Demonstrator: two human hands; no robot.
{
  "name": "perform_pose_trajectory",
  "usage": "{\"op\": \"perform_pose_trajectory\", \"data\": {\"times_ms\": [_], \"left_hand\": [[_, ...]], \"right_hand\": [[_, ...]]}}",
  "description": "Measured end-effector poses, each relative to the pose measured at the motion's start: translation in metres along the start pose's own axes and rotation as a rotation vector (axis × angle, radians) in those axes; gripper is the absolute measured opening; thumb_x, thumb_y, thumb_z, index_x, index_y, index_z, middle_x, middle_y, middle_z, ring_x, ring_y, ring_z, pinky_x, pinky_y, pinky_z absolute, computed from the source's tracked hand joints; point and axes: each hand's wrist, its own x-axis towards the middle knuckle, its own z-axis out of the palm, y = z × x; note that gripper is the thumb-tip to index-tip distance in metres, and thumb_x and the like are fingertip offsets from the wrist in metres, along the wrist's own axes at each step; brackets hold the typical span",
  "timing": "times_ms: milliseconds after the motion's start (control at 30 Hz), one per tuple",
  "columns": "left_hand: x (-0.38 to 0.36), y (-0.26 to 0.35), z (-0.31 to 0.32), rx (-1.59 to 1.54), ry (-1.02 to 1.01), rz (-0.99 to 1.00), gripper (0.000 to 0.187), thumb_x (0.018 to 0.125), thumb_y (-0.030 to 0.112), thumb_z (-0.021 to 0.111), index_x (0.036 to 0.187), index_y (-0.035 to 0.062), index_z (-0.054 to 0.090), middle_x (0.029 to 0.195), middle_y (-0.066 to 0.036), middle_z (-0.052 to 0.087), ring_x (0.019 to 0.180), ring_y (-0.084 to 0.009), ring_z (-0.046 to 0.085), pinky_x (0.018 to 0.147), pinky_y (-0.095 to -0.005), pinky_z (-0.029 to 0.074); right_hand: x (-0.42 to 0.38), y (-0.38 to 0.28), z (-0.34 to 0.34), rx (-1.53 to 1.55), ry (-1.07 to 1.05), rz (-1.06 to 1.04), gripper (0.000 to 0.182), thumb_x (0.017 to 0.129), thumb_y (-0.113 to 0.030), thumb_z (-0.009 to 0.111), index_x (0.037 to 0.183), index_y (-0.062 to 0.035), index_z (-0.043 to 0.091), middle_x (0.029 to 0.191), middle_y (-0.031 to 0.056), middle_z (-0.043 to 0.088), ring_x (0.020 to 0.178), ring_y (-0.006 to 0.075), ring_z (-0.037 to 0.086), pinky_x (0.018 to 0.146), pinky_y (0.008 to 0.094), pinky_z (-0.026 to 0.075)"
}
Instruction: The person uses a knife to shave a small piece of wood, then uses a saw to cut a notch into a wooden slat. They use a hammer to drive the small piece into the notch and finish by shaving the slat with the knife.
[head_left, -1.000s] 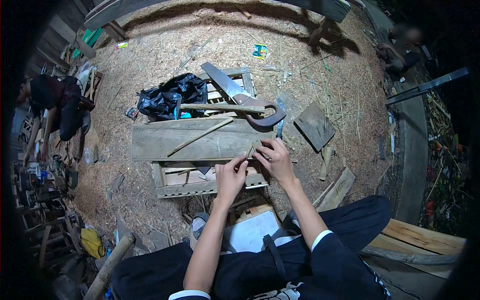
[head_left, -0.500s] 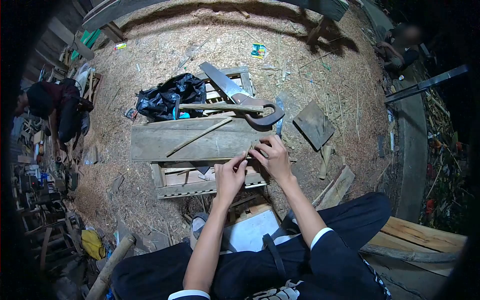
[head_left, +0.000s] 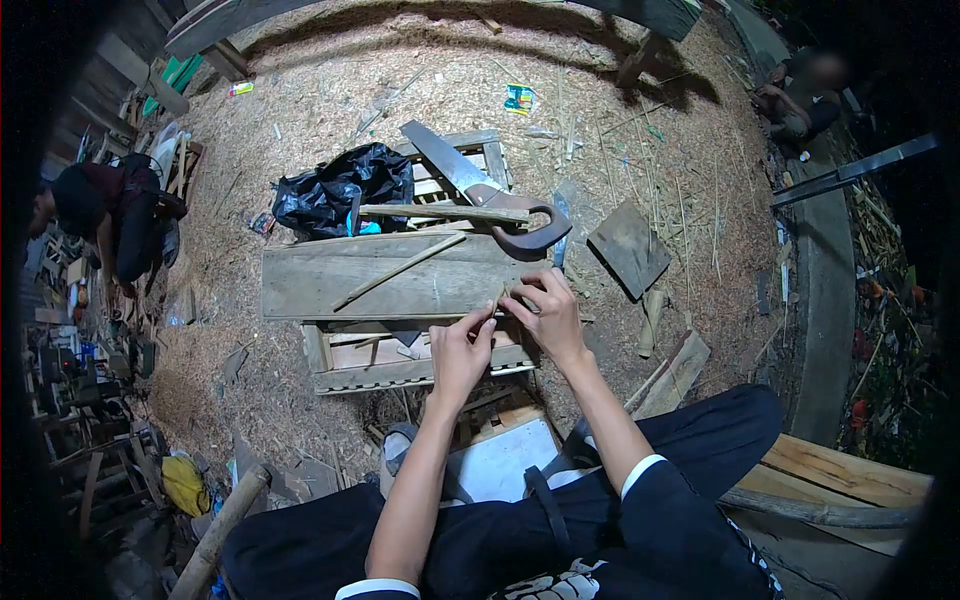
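My left hand (head_left: 462, 350) and my right hand (head_left: 548, 315) are close together over the front edge of a wide wooden board (head_left: 350, 275). Between their fingertips is a small, thin wood-coloured piece (head_left: 498, 300), pinched from both sides; its exact kind is too small to make out. The board rests on a slatted wooden crate (head_left: 420, 382), with a thin wooden stick (head_left: 400, 272) lying across it. Just beyond my hands lies a handsaw (head_left: 455, 165), its brown handle toward me. A hammer (head_left: 440, 213) with a wooden handle lies beside it.
A black plastic bag (head_left: 340, 190) sits at the crate's back left. Right of the board are a knife (head_left: 560, 225), a square wooden plate (head_left: 628, 250) and scattered offcuts. Wood shavings cover the ground. One person (head_left: 120, 215) bends at the left; another (head_left: 800, 100) sits far right.
My hands stay almost in place, with only slight movement of the right fingers. The view shifts very slightly.
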Motion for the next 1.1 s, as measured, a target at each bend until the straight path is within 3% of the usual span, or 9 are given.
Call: {"op": "perform_pose_trajectory", "data": {"times_ms": [233, 300, 400, 500, 900, 1100], "left_hand": [[0.0, 0.002, -0.002, 0.032, -0.023, -0.031, 0.027, 0.093, 0.023, 0.073, 0.119, 0.0149, 0.079, 0.08, -0.013, 0.075, 0.071, -0.0292, 0.067, 0.08, -0.0375, 0.04], [0.001, 0.002, -0.002, 0.026, -0.021, -0.019, 0.027, 0.094, 0.023, 0.073, 0.119, 0.0152, 0.079, 0.081, -0.013, 0.076, 0.071, -0.0293, 0.066, 0.08, -0.0376, 0.04], [0.001, 0.0, -0.001, 0.003, -0.019, -0.008, 0.027, 0.094, 0.024, 0.073, 0.119, 0.0156, 0.079, 0.081, -0.013, 0.076, 0.071, -0.0296, 0.067, 0.08, -0.0378, 0.04], [0.001, 0.0, -0.002, -0.003, -0.029, -0.006, 0.027, 0.094, 0.025, 0.073, 0.119, 0.0154, 0.079, 0.081, -0.014, 0.076, 0.071, -0.0299, 0.067, 0.08, -0.0382, 0.04], [0.003, -0.001, -0.003, 0.006, -0.079, -0.038, 0.029, 0.095, 0.024, 0.073, 0.121, 0.0133, 0.078, 0.089, -0.014, 0.078, 0.075, -0.0262, 0.071, 0.083, -0.0367, 0.043], [0.002, -0.001, -0.005, 0.03, -0.081, -0.015, 0.029, 0.095, 0.024, 0.072, 0.122, 0.0139, 0.078, 0.087, -0.014, 0.077, 0.071, -0.026, 0.069, 0.083, -0.0378, 0.043]], "right_hand": [[0.004, -0.005, -0.003, -0.01, -0.046, 0.076, 0.019, 0.08, -0.017, 0.084, 0.095, -0.0067, 0.079, 0.102, 0.0114, 0.07, 0.097, 0.0301, 0.066, 0.081, 0.0414, 0.055], [0.005, -0.004, -0.002, -0.011, -0.047, -0.074, 0.018, 0.08, -0.016, 0.083, 0.095, -0.0086, 0.079, 0.107, 0.0072, 0.072, 0.098, 0.028, 0.066, 0.081, 0.0403, 0.055], [0.006, -0.002, -0.004, -0.071, -0.157, -0.114, 0.019, 0.079, -0.014, 0.081, 0.098, -0.0104, 0.08, 0.113, 0.0032, 0.074, 0.104, 0.0268, 0.066, 0.084, 0.0405, 0.053], [0.012, 0.0, -0.005, -0.131, -0.165, -0.203, 0.016, 0.078, -0.013, 0.08, 0.094, -0.0124, 0.079, 0.111, 0.0, 0.074, 0.1, 0.0233, 0.066, 0.081, 0.0402, 0.053], [0.034, 0.0, -0.013, -0.115, -0.317, -0.257, 0.01, 0.075, -0.011, 0.081, 0.084, -0.0113, 0.077, 0.093, -0.0001, 0.07, 0.088, 0.0232, 0.066, 0.072, 0.0387, 0.055], [0.04, -0.003, -0.016, -0.104, -0.379, -0.211, 0.011, 0.076, -0.01, 0.081, 0.086, -0.0089, 0.077, 0.093, 0.0027, 0.07, 0.087, 0.0264, 0.067, 0.074, 0.0401, 0.056]]}}
